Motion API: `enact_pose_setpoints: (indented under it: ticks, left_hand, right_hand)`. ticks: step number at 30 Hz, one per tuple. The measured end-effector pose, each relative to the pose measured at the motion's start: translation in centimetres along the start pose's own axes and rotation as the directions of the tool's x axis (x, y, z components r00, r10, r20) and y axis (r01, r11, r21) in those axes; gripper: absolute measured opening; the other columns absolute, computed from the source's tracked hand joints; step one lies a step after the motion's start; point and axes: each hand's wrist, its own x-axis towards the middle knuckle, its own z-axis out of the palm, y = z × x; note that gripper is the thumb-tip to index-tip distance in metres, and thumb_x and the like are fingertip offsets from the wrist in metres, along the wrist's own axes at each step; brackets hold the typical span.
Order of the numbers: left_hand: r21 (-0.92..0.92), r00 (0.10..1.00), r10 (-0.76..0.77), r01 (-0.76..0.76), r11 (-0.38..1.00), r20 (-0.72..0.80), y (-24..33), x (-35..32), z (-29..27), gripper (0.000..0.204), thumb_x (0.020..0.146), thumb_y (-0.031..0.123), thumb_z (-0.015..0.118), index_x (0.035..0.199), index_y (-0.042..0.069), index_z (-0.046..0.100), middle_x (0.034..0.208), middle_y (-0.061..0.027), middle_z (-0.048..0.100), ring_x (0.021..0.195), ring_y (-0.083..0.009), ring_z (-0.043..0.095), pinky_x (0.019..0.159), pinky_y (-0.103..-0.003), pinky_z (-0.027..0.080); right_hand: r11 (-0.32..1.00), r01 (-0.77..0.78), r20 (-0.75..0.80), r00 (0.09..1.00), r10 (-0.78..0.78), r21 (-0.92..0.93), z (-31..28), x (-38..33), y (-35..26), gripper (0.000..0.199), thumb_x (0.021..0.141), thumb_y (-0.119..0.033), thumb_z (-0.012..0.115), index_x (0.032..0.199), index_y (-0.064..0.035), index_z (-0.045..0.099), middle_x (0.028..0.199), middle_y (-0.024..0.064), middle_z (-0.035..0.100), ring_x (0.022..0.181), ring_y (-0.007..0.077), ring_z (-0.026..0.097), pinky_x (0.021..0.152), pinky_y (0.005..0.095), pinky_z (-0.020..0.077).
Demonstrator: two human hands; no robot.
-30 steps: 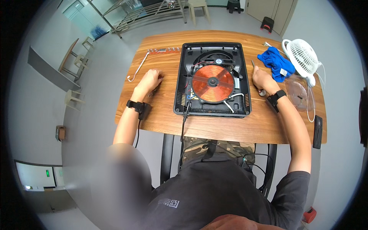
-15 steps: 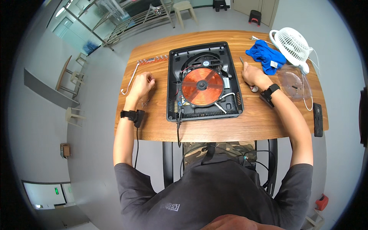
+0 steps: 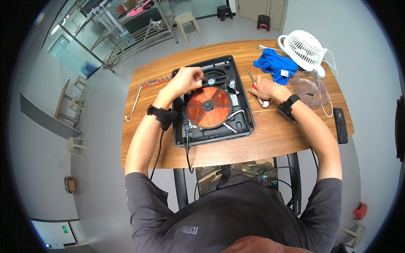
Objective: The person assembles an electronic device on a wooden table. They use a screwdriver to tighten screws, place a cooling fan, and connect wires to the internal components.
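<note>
An opened induction cooker (image 3: 242, 126) lies on the table, its black shell showing a round copper coil (image 3: 209, 114) and a cooling fan (image 3: 206, 80). Over the fan, near the coil's far left edge, is my left hand (image 3: 187, 80), fingers pinched together. Whatever is between its fingertips is too small or hidden to make out. To the right of the cooker, my right hand (image 3: 268, 88) is closed around a screwdriver (image 3: 264, 103) with a red and white handle, low against the tabletop. Its metal shaft points away from me.
A red circuit board (image 3: 156, 82) and a white wire (image 3: 134, 104) lie left of the cooker. At the right are a blue cloth (image 3: 274, 65), a white fan (image 3: 303, 48), a clear plastic dish (image 3: 301, 86) and a black strip-shaped part (image 3: 340, 125). A power cord (image 3: 188, 158) hangs off the near edge.
My left hand has moved from the bare tabletop to the right, over the cooker's fan. My right hand stays by the screwdriver. The head view has shifted and tilted slightly.
</note>
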Motion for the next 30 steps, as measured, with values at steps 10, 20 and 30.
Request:
enact_pose_setpoints:
  ticks: [10, 20, 30]
  left_hand:
    - [-0.01, 0.998, 0.067, -0.067, 0.998, 0.011, -0.7, 6.2, 3.5, 0.014, 0.082, 0.006, 0.066, 0.092, -0.003, 0.071, 0.078, -0.0127, 0.073, 0.073, -0.0207, 0.072, 0.072, -0.033, 0.057]
    - [0.022, 0.994, -0.031, 0.029, 0.999, 0.107, 0.0, 8.0, 5.2, 0.013, 0.081, 0.005, 0.075, 0.09, -0.002, 0.07, 0.082, -0.0136, 0.074, 0.076, -0.0221, 0.072, 0.073, -0.034, 0.057]
    - [-0.013, 0.995, 0.101, -0.101, 0.995, 0.009, -0.2, 8.2, 6.5, 0.019, 0.078, 0.002, 0.075, 0.093, -0.004, 0.065, 0.08, -0.0169, 0.07, 0.076, -0.0305, 0.07, 0.073, -0.038, 0.055]
  right_hand:
    - [0.961, 0.153, -0.239, 0.948, -0.209, -0.231, 0.1, -0.9, 2.8, 0.039, 0.091, -0.028, 0.062, 0.112, 0.0036, 0.055, 0.098, 0.0272, 0.068, 0.091, 0.0447, 0.067, 0.081, 0.0507, 0.0544]
    - [0.875, 0.478, -0.444, 0.769, -0.46, -0.079, -10.4, -2.9, 0.7, 0.032, 0.087, -0.022, 0.07, 0.106, 0.0036, 0.066, 0.093, 0.0226, 0.072, 0.086, 0.0364, 0.07, 0.078, 0.0417, 0.0549]
    - [0.794, 0.556, -0.344, 0.716, -0.608, -0.245, -13.2, -2.6, -3.9, 0.028, 0.082, -0.021, 0.071, 0.097, 0.0025, 0.071, 0.084, 0.0189, 0.071, 0.082, 0.0352, 0.069, 0.075, 0.0413, 0.0547]
